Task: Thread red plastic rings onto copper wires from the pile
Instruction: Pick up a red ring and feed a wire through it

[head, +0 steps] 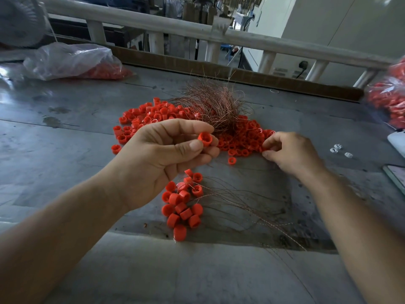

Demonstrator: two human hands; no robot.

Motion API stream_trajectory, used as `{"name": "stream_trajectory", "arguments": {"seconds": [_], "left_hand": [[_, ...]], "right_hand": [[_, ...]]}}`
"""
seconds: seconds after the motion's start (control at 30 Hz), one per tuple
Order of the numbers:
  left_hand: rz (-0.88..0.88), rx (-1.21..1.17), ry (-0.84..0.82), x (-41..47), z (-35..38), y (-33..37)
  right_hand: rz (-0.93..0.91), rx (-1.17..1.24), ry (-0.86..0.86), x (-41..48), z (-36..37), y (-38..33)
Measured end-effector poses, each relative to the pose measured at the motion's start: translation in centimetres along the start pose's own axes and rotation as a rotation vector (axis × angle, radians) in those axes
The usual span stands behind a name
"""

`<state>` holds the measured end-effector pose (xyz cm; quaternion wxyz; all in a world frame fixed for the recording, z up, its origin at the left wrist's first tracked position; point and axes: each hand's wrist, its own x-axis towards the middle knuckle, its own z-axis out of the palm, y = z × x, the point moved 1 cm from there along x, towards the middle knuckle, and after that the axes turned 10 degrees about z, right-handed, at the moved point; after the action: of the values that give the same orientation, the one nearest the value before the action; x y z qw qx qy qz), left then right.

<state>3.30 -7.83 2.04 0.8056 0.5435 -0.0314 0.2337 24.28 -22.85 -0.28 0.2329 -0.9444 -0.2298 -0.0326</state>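
Over the grey table (65, 132): left hand (166, 159) pinches one red ring (205, 138) between thumb and fingertips. Right hand (291, 154), fingers curled at the near edge of the pile (241, 139); whether it grips anything cannot be told. Ring: short glossy tube, likely light, rigid, slippery; best held by the outer wall, bore unblocked. Copper wires (217, 106): thin tuft on the pile, probably springy, easily kinked; take near the tip.

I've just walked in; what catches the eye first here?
A spread of red rings fills the middle, with a bushy tuft of copper wires rising from it. Nearer, the left hand pinches one red ring, and the right hand reaches into the spread's right edge.
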Motion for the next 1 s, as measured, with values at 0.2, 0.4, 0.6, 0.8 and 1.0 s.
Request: {"name": "stream_trajectory", "arguments": {"seconds": [0.2,0.4,0.6,0.8,1.0], "left_hand": [[-0.002,0.023,-0.015,0.0,0.0,0.0],[-0.038,0.09,-0.001,0.0,-0.1,-0.3],[-0.05,0.146,0.005,0.0,0.0,-0.5],[-0.041,0.186,0.028,0.0,0.1,-0.6],[-0.046,0.229,0.008,-0.1,0.3,-0.5]], "right_hand": [[-0.032,0.022,0.09,0.1,-1.0,0.0],[-0.031,0.972,-0.31,-2.8,-3.6,-3.5],[-0.106,1.05,-0.618,-6.4,-2.0,-6.6],[-0.14,1.044,-0.643,-6.8,-1.3,-6.6],[-0.162,1.069,-0.623,-6.8,-1.2,-6.7]]}}
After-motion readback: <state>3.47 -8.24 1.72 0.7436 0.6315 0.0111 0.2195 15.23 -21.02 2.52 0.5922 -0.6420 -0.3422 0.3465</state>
